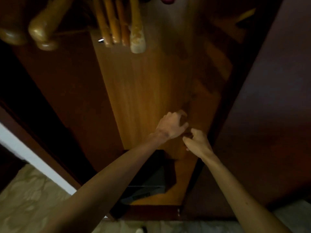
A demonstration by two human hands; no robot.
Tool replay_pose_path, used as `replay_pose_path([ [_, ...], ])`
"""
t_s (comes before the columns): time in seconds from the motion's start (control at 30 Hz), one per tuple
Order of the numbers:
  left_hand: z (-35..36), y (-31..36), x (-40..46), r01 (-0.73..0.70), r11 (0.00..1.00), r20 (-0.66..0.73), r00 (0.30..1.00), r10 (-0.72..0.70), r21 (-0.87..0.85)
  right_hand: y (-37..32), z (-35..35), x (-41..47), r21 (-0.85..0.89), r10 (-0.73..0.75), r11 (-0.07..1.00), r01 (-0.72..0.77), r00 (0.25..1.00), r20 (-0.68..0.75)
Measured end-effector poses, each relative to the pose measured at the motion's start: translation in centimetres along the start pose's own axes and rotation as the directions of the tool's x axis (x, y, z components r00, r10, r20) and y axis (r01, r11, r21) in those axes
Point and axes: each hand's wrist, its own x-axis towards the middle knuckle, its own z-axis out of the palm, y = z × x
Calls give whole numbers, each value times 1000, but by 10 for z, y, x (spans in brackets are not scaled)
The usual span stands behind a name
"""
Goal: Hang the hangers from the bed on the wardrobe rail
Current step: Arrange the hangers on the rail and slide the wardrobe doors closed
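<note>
Two empty hands meet inside the wardrobe (151,91), below hung wooden hangers (117,22).

Left hand (171,126) and right hand (197,142) are loosely curled, holding nothing visible; the hangers look stiff and light, best gripped near the hook.

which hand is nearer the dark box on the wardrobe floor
Left, judging by the image. The left hand is just above and slightly right of the dark box, with its forearm crossing over it. The right hand is further right, beside the wardrobe's right wall.

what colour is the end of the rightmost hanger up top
Pale cream, mottled, on the rightmost hanger; head view.
</note>
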Motion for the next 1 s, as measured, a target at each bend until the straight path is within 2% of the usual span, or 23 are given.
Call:
replay_pose_path([
  [0.1, 29, 19, 12, -41, 999, 97, 994, 41, 3, 25, -16, -5, -59, 27, 998, -30, 998, -52],
  [0.23, 51, 36, 22, -86, 996, 136, 987, 90, -35, 43, -15, -5, -173, 86, 982, -81, 996, 17],
  [0.3, 58, 39, 25, -108, 993, 150, 982, 115, -55, 48, -12, -7, -169, 85, 982, -81, 996, 18],
  [0.4, 61, 40, 30, -149, 989, 167, 975, 146, 5, 50, -9, -10, -179, 60, 982, -58, 998, 3],
  [0.6, 69, 25, 41, -148, 988, 252, 958, 134, 34, 49, -1, -5, -206, 82, 975, -87, 996, -34],
  [1.0, 67, 22, 36, -285, 929, 232, 945, 230, 238, 55, 8, 0, -213, 131, 966, -146, 988, -85],
])
